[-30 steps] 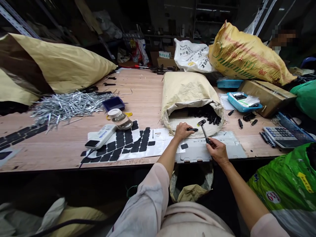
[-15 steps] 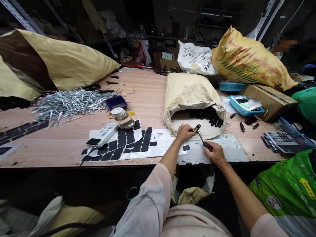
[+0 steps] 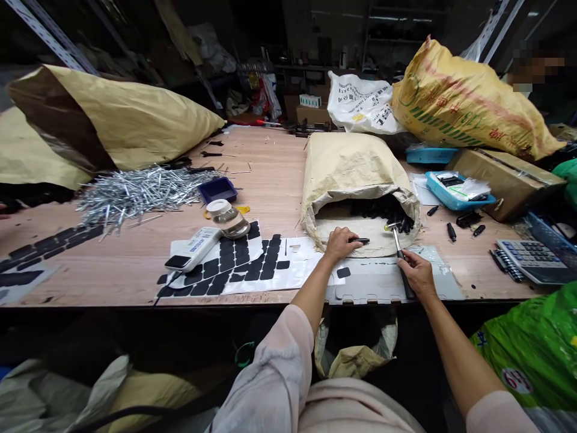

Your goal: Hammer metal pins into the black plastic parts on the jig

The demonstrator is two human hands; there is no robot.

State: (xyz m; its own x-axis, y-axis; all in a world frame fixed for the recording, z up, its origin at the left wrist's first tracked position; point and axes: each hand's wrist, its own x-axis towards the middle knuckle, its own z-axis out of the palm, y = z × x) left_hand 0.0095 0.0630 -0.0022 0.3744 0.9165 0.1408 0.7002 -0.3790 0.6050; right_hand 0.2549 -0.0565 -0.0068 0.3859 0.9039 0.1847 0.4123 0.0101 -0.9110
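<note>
My left hand (image 3: 340,244) is closed on a small black rod-like piece (image 3: 361,240), which points right at the mouth of the beige sack (image 3: 349,159). A small hammer (image 3: 404,275) with a metal shaft and black handle is in the closed fingers of my right hand (image 3: 418,275). Its head lies over the sack's lower lip, to the right of the black piece and apart from it. Inside the sack is a heap of black pieces (image 3: 383,207). Beneath my hands, a grey sheet (image 3: 360,290) covers the table's front edge.
Left of my hands are a white device (image 3: 193,248), a lidded jar (image 3: 229,219), a dark blue tray (image 3: 217,190) and a pile of metal rods (image 3: 135,195). A calculator (image 3: 536,261), a blue basket (image 3: 460,195) and a cardboard box (image 3: 509,177) stand on the right.
My right hand has moved the hammer to the right, away from the black piece in my left hand. My left hand stays at the sack's mouth. The view has shifted slightly.
</note>
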